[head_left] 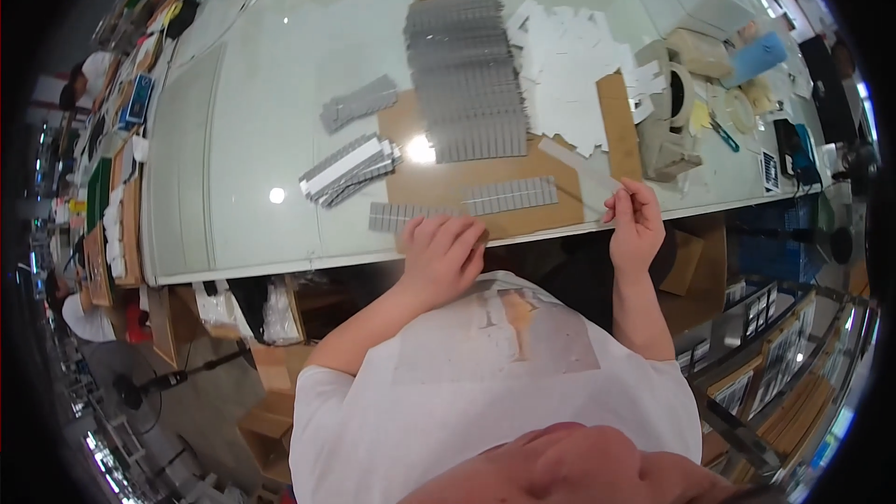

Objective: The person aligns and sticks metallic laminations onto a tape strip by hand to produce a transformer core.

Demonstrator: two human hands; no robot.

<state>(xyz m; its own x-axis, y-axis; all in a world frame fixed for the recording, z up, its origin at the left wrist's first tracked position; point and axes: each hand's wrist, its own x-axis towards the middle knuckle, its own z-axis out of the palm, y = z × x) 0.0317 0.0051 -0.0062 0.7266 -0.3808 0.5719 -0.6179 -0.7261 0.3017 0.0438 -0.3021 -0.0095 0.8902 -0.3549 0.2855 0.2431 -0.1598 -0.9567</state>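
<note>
My left hand (441, 250) rests on a grey segmented strip (392, 215) near the table's front edge, its fingers spread and lying over the strip. A second grey segmented strip (511, 196) lies end to end with it, on a brown cardboard sheet (546, 220). To the right, my right hand (637, 222) pinches the near end of a thin pale strip (581, 166), which slants away to the upper left over the cardboard. Ahead of my hands lies a large stack of grey segmented strips (467, 84).
Smaller piles of strips (350, 168) lie to the left, one with a white strip on top. White paper pieces (569, 56) spread to the right, beside a brown cardboard strip (618, 126). A tape dispenser (667, 121) and scissors (723, 135) stand farther right.
</note>
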